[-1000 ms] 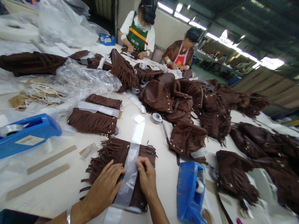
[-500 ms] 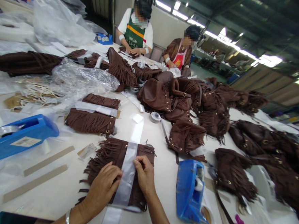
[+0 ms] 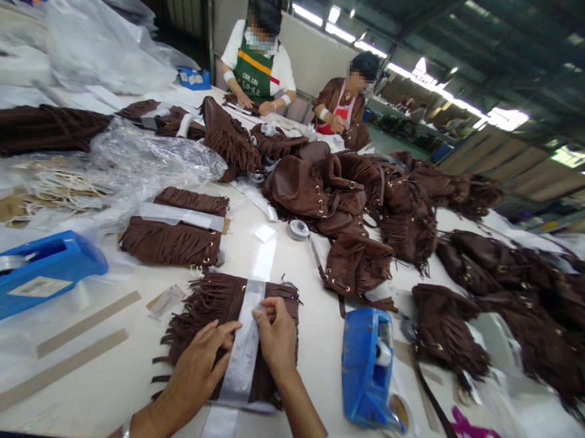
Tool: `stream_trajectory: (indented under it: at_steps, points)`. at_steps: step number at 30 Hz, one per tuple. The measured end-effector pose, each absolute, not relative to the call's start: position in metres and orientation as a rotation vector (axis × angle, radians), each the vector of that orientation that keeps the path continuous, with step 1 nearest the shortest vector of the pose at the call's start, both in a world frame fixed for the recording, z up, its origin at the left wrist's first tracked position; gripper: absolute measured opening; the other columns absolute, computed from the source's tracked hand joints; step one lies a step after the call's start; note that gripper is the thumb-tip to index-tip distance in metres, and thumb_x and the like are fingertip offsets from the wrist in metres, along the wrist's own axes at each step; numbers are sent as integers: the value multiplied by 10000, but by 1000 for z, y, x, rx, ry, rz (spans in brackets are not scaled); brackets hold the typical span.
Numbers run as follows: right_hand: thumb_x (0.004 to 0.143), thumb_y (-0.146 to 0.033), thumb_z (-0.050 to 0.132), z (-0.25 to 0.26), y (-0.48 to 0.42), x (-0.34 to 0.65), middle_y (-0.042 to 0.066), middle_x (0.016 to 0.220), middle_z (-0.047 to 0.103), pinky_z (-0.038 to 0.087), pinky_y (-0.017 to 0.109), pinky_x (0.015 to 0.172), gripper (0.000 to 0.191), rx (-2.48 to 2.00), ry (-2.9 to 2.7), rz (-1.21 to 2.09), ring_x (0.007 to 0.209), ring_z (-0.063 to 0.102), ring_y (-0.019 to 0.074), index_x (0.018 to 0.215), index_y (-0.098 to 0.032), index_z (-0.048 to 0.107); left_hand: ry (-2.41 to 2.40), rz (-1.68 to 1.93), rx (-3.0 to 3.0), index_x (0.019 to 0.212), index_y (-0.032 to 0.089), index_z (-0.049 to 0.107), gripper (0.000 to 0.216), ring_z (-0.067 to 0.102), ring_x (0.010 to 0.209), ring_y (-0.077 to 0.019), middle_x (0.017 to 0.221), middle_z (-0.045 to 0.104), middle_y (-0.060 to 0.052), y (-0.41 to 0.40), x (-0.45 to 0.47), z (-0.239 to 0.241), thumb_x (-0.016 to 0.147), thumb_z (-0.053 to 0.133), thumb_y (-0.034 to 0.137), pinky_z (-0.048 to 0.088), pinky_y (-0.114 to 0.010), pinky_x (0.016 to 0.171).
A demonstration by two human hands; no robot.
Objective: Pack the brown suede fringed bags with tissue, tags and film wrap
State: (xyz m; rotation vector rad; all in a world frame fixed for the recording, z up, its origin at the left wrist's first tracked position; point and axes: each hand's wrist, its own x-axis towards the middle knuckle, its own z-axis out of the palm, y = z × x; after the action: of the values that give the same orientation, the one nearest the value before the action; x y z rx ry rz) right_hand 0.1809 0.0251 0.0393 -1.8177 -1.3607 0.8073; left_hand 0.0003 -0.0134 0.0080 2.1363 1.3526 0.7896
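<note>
A brown fringed suede bag lies flat on the white table right in front of me. A long clear plastic strip runs over its middle, from the table's near edge to a white tab beyond the bag. My left hand lies flat on the bag, fingers spread, touching the strip's left edge. My right hand rests on the bag to the right, its fingertips pinching or pressing the strip's right edge.
Blue tape dispensers sit at left and right. A banded fringed bag, cardboard strips, a tape roll and plastic wrap lie around. A heap of brown bags fills the right. Two people work at the far end.
My right hand has slid a little up the strip's right edge and my left hand has shifted slightly forward. The camera has tilted a bit; the bag stays in place.
</note>
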Motion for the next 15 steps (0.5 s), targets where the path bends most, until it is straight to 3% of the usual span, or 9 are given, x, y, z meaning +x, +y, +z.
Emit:
stream_trajectory:
  at_steps: [7,15]
  points:
    - [857,-272,605,38,24,181,-39,741,635,422,253,663,41,-1724,-1456,760,669,589,150,873,-241,627,1199,712,2151,1182,298,655,281,685,1024,-180,1075,744,-25,-8,-3,14,964,481,268,404,-522,1133]
    - [865,-187,582,36,23,178,-12,827,651,389,262,714,108,-1695,-1548,649,767,606,162,839,-235,676,1265,653,1989,1030,290,714,223,689,1029,-197,1035,756,-1,-6,0,21,913,526,264,352,-573,1165]
